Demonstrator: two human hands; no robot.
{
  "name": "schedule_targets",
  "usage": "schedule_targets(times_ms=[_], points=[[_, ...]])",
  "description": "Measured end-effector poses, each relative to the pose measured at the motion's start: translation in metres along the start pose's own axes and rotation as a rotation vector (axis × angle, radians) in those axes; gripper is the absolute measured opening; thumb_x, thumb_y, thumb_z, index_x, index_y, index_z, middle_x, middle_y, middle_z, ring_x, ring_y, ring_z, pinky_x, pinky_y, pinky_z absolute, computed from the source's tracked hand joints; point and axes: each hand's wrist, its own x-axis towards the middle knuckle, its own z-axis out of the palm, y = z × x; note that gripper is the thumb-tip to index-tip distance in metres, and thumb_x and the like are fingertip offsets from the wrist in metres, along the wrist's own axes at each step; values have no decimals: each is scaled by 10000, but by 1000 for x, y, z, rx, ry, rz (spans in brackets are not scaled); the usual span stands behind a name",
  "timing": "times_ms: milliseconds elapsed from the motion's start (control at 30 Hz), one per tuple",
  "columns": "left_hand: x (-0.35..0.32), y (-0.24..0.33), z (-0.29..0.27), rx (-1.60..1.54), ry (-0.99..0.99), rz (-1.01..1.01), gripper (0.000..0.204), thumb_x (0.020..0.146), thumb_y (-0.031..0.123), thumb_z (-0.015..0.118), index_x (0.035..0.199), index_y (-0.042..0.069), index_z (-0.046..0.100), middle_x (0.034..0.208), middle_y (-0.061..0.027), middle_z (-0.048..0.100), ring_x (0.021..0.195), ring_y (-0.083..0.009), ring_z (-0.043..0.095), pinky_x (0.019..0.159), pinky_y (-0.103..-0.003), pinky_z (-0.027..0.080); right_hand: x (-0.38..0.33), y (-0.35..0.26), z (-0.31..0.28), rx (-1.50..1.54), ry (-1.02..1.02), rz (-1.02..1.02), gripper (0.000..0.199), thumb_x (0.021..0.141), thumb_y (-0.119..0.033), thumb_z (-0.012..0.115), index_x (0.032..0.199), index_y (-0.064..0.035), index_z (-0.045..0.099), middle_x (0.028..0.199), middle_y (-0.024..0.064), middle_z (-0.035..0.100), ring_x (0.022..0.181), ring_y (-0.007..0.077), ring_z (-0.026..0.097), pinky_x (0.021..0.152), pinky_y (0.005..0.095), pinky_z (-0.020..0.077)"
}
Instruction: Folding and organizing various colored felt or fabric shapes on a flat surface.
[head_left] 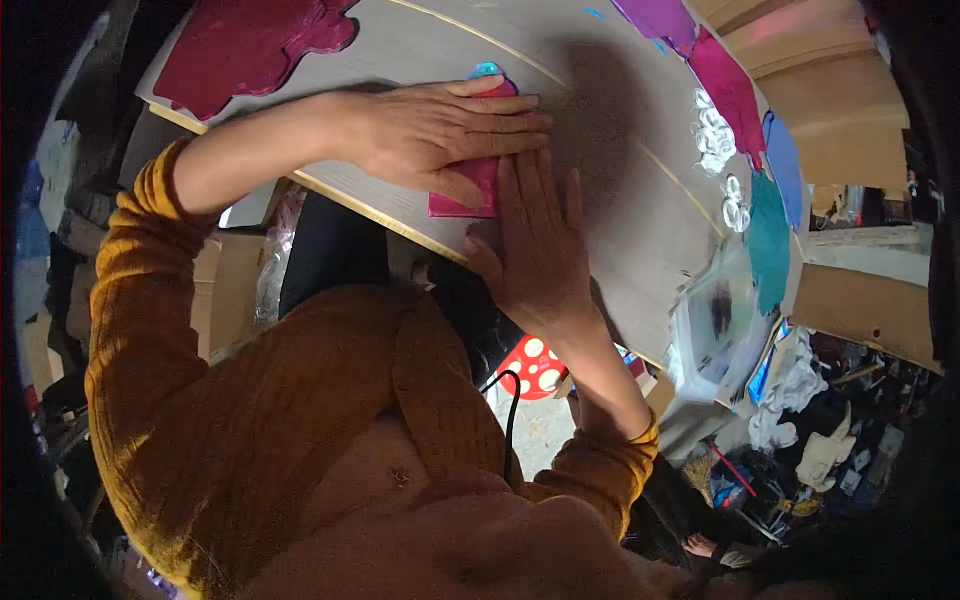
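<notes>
Pink flat rectangular sheet (470, 185) lies on the pale wooden board (620, 190), mostly hidden under both hands. Right hand (540, 250), nearer, presses flat with fingers spread beside it. Left hand (440, 130) lies open on top, gripping nothing. Beyond, a small blue piece (486, 69) peeks out, its shape unclear.

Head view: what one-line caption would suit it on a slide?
Both hands, left and right, press flat on a pink sheet on a pale board.
</notes>
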Motion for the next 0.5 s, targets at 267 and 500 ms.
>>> schedule_targets(times_ms=[267,500], points=[[1,-7,16,23,77,-6,661,934,263,513,1511,11,313,1582,-172,288,1508,-284,174,1237,-462,53,-5,-13,20,-59,228,2,713,904,-390,620,1418,50,396,1482,270,380,1396,410,355,1141,580,238],[9,1,1,145,157,-17,489,891,167,551,1363,39,538,1472,-169,459,1403,-276,391,1164,-461,278,3,-52,49,-113,545,68,439,844,-277,731,1193,-31,631,1269,159,612,1223,329,549,1082,544,364]])
